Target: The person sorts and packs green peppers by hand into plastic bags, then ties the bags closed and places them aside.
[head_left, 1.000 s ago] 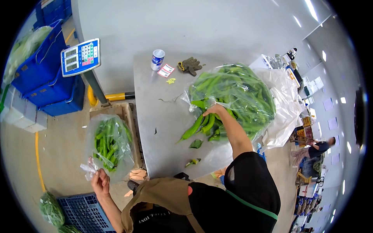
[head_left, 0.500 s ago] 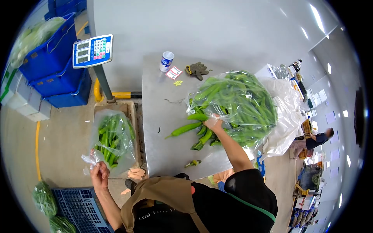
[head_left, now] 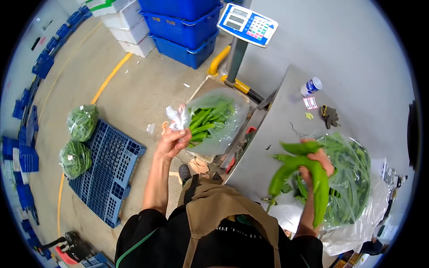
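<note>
My left hand [head_left: 173, 141] is closed on the gathered mouth of a clear plastic bag [head_left: 228, 134] with green peppers inside, over the scale's platform. My right hand [head_left: 319, 165] grips several long green peppers [head_left: 286, 172], raised above the steel table [head_left: 263, 165]. Just right of that hand, a large clear bag of green peppers [head_left: 353, 178] lies on the table. Some loose peppers beneath my right hand are partly hidden.
A scale display [head_left: 248, 24] stands beside stacked blue crates [head_left: 183, 33]. A blue pallet [head_left: 107, 172] and two bagged green bundles [head_left: 82, 123] are on the floor at left. A cup [head_left: 311, 86], labels [head_left: 309, 103] and a glove [head_left: 329, 117] lie on the table.
The view has swung left. My right hand has lifted several peppers off the table, away from the large bag. My left hand still holds the small bag's mouth.
</note>
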`<state>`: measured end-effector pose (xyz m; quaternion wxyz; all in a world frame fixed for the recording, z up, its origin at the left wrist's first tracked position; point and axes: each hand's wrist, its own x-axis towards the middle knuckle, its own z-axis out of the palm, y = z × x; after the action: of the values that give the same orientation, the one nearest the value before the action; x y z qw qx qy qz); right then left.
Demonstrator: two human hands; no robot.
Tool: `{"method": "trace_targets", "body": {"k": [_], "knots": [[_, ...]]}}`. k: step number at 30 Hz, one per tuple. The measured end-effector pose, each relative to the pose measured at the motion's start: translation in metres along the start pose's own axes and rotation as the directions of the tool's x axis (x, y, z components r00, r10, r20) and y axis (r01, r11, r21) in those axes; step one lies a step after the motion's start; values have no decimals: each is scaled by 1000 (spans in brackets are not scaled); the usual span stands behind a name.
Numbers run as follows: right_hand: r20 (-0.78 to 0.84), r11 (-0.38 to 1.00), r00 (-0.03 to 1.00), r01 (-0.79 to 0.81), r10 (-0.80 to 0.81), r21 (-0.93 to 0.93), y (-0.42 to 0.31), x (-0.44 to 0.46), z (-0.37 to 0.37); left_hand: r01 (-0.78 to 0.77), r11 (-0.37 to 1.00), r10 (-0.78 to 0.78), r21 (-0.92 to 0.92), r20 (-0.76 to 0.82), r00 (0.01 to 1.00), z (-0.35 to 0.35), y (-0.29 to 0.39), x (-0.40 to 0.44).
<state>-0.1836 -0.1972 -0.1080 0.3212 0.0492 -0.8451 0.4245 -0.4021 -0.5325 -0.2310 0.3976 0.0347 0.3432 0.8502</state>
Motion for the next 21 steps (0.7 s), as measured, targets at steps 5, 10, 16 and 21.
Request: {"method": "trace_targets", "body": {"k": [5,10,16,21], "knots": [[280,984,956,33,-82,176,47,46,140,30,999,-28,-18,73,997,-7,3,-6],[648,957,751,266,-131,-114,151,34,279,31,1000,-31,-1,60,998,-15,9,-12],[730,976,663,-2,165,-219,174,-46,297,-38,999,42,37,-133,990,-41,1,-12],[233,993,971,-22,49,-117,80,-72,150,-49,987,34,-156,-102,994,-86,-6,-3]]}}
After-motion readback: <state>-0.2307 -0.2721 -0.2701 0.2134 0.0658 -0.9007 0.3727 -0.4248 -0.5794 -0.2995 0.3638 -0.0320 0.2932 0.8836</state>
